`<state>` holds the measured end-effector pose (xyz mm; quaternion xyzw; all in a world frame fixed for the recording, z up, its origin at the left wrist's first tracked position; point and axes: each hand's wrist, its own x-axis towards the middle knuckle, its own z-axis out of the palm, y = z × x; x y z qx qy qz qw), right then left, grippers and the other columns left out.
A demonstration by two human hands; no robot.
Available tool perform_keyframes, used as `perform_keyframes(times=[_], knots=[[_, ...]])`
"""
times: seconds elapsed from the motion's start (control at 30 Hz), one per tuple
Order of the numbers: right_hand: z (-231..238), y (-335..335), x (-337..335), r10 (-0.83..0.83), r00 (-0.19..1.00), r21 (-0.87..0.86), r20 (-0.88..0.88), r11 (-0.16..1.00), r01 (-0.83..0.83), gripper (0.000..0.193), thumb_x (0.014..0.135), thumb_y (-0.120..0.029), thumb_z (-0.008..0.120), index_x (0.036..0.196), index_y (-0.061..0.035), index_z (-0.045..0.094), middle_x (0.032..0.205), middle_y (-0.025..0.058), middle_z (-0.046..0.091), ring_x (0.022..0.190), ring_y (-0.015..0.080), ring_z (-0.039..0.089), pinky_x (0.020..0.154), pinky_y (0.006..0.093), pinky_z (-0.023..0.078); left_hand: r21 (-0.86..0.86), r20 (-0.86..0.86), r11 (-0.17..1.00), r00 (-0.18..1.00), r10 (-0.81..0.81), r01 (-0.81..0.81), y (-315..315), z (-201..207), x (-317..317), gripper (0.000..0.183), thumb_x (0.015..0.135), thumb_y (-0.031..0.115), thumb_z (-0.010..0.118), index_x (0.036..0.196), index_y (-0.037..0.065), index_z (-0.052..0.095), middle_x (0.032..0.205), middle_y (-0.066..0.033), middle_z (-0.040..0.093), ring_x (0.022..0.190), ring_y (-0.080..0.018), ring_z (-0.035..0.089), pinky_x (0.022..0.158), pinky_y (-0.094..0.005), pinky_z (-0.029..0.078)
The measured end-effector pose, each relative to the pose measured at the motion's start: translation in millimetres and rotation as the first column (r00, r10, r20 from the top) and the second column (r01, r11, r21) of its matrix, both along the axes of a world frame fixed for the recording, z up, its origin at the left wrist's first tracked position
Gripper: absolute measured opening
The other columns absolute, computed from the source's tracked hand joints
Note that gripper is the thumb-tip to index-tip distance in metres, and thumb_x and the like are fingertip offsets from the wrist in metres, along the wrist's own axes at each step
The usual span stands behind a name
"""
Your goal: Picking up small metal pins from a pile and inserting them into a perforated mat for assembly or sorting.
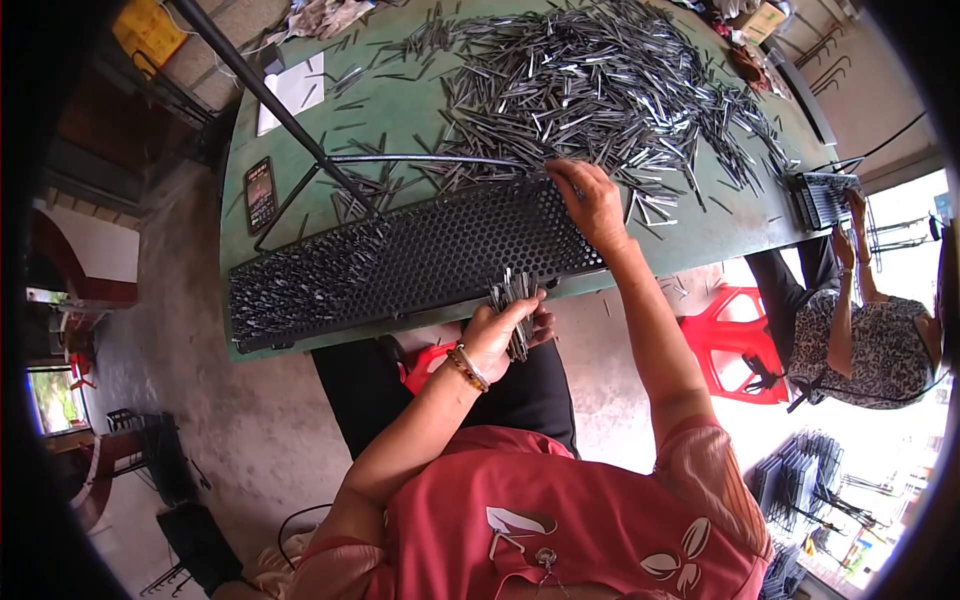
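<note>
A long black rack panel [455,235] full of round holes lies along the near edge of the green table. Many thin dark strips [300,285] stand crowded in its left part, while holes show bare over the middle and right. My left hand [488,335], with bracelets at the wrist, is closed around a bundle of metal strips [516,288] just off the panel's near edge. At the panel's far right corner, my right hand [592,205] has its fingers curled down over the holes. Whatever lies between those fingertips is hidden.
A big heap of loose strips [610,85] spreads beyond the panel. Bent metal rods [430,158] rise from the panel's far side. A phone [261,195] and white paper [295,95] lie at the left. Rightward, a person [860,340] handles a similar rack near red stools [735,345].
</note>
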<state>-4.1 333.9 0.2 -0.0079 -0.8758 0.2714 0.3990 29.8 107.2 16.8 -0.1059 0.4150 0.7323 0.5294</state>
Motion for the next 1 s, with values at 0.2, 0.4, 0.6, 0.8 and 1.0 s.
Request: perform_keyframes(times=[0.2, 0.4, 0.6, 0.8, 1.0], knots=[[8, -2, 4, 0.024, 0.989, 0.101, 0.146, 0.994, -0.039, 0.018, 0.079, -0.007, 0.064, 0.097, -0.0049, 0.065, 0.091, 0.0099, 0.065, 0.086, 0.0265, 0.062, 0.077, 0.0352, 0.047, 0.005, -0.058, 1.000, 0.998, -0.014, 0.014, -1, 0, -3, 0.018, 0.086, 0.016, 0.063, 0.101, 0.006, 0.061, 0.093, -0.0054, 0.064, 0.087, -0.0180, 0.063, 0.073, -0.0322, 0.053], [4, -2, 4, 0.027, 0.993, 0.202, 0.112, 0.978, -0.050, 0.020, 0.079, -0.006, 0.061, 0.099, -0.0054, 0.063, 0.085, 0.0072, 0.062, 0.079, 0.0261, 0.058, 0.072, 0.0358, 0.044, 0.014, -0.096, 1.000, 0.995, 0.016, -0.014, 1, -3, -3, 0.017, 0.086, 0.015, 0.063, 0.100, 0.006, 0.061, 0.091, -0.0058, 0.064, 0.085, -0.0173, 0.063, 0.072, -0.0311, 0.053], [5, -2, 5, 0.028, 0.977, 0.242, 0.211, 0.967, -0.080, 0.022, 0.079, -0.006, 0.060, 0.100, -0.0063, 0.062, 0.086, 0.0075, 0.062, 0.080, 0.0267, 0.058, 0.073, 0.0368, 0.044, 0.024, -0.104, 1.000, 0.995, 0.014, -0.011, 1, -3, -3, 0.019, 0.087, 0.015, 0.062, 0.103, 0.005, 0.060, 0.092, -0.0059, 0.064, 0.084, -0.0173, 0.063, 0.073, -0.0319, 0.053], [38, -20, 24, 0.104, 0.954, -0.185, 0.282, 0.981, -0.053, 0.016, 0.080, -0.013, 0.067, 0.092, -0.0010, 0.067, 0.085, 0.0114, 0.064, 0.075, 0.0244, 0.062, 0.067, 0.0320, 0.049, 0.020, -0.136, 1.000, 0.990, 0.022, -0.019, 2, -2, -4, 0.021, 0.087, 0.015, 0.061, 0.105, 0.004, 0.060, 0.092, -0.0057, 0.064, 0.084, -0.0174, 0.063, 0.071, -0.0313, 0.054], [51, -46, 63, 0.507, 0.699, -0.656, 0.504, 0.751, -0.072, 0.022, 0.081, -0.017, 0.070, 0.092, 0.0018, 0.067, 0.078, 0.0085, 0.066, 0.069, 0.0090, 0.059, 0.061, 0.0250, 0.048, 0.051, -0.199, 0.997, 0.977, 0.070, -0.061, 9, 0, -5, 0.019, 0.087, 0.016, 0.062, 0.101, 0.004, 0.061, 0.088, -0.0057, 0.065, 0.077, -0.0156, 0.065, 0.064, -0.0280, 0.054]])
